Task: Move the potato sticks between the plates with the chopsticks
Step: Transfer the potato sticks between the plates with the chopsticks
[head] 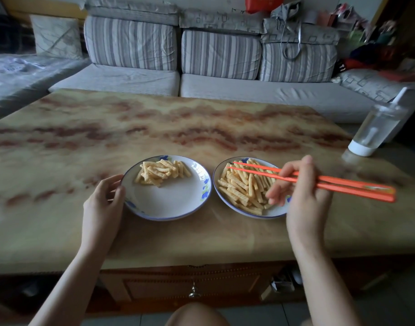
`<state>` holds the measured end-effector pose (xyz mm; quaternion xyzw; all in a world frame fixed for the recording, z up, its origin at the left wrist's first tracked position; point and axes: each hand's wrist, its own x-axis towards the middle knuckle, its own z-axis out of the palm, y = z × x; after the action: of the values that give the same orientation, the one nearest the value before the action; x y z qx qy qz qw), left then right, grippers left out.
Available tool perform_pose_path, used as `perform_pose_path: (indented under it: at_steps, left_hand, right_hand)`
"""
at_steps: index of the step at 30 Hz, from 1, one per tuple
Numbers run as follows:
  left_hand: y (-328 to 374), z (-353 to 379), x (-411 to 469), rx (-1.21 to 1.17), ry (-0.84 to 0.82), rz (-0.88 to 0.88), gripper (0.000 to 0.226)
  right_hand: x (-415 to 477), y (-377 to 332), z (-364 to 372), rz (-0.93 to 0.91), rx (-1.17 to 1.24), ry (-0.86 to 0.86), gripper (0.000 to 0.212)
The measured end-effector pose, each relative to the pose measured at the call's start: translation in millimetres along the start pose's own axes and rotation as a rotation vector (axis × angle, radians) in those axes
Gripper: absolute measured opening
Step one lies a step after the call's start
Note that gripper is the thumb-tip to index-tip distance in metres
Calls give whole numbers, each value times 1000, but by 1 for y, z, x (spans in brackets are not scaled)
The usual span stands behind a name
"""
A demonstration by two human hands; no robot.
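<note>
Left hand holding round plate, right hand pinching chopsticks, ridged potato sticks

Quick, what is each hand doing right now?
Left hand: grips the rim of the left plate.
Right hand: holds the orange chopsticks, tips apart over the right plate.

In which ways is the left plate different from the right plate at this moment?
The left plate holds a small heap of potato sticks at its far side, much white showing; the right plate is nearly covered with them. The left hand holds the left plate's rim; over the right plate hang the chopsticks, gripped by the right hand. Both are white with a blue rim and blue flowers.
</note>
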<state>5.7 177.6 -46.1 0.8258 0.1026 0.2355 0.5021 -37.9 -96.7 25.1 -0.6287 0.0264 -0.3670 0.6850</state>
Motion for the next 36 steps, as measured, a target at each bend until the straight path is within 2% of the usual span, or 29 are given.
perform_pose_path:
  at_steps: [7,16,19,24,30,36]
  left_hand:
    - [-2,0,0,-1,-2,0,30]
    - [-4,1,2,10,2,7,30]
    - [-4,0,1,7,-1,4,30]
    - [-3,1,1,2,1,5,30]
    - [-3,1,1,-6,-2,0,31]
    - [-4,1,2,-1,1,3,31]
  right_hand:
    - [-14,30,40,19,-77,-328,40]
    - [-18,59,57,-3,-155,-450,37]
    - [-20,63,60,17,-167,-432,40]
    - [-22,55,58,-14,-160,-302,40]
    - [-15,32,38,64,-11,-152,44]
    - [-15,26,31,106,-11,-182,43]
